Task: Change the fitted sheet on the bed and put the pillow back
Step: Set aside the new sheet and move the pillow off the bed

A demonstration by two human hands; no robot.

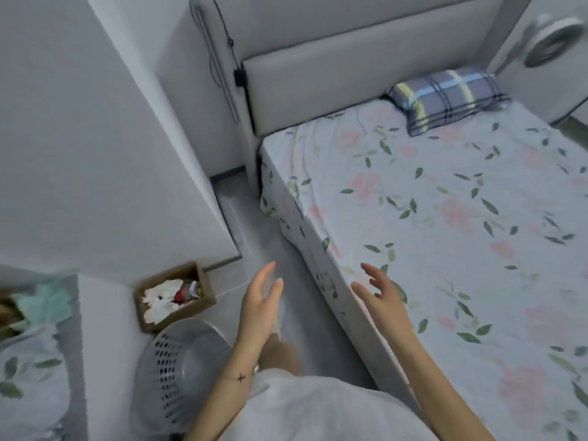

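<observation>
A floral fitted sheet (445, 218) with pink flowers and green leaves covers the mattress, stretched over its near left corner and side. A plaid blue-grey pillow (445, 98) lies at the head of the bed against the padded grey headboard (350, 78). My left hand (261, 300) hovers over the floor beside the bed, fingers straight, holding nothing. My right hand (378, 294) hovers at the bed's left edge, fingers spread and relaxed, just above the sheet. Both hands are empty.
A perforated grey laundry basket (178, 370) stands on the floor at my left, behind it a brown box (175, 297) with paper and a bottle. A floral cloth (28, 377) lies at the far left. A white cabinet (111, 138) narrows the aisle. A fan (553, 39) stands at top right.
</observation>
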